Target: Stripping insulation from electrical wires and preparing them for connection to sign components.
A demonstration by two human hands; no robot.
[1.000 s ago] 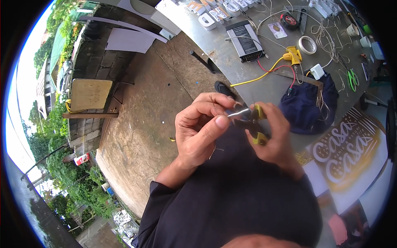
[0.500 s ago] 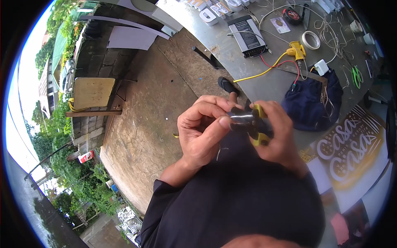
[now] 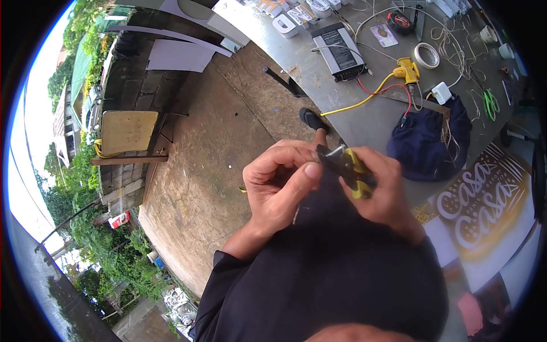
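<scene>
Outdoor work spot with a stained brown concrete floor (image 3: 199, 188) and a grey metal table (image 3: 359, 128) off to the right. Right hand (image 3: 383, 176) is wrapped around a pair of dark metal pliers with yellow grips (image 3: 345, 165), held up in front of the chest. Left hand (image 3: 276, 182) is curled, thumb and fingertips close together right by the pliers' nose, but can't tell what's pinched there. On the table: a crumpled navy blue cloth (image 3: 419, 157) and a chunky yellow plastic connector (image 3: 406, 69).
</scene>
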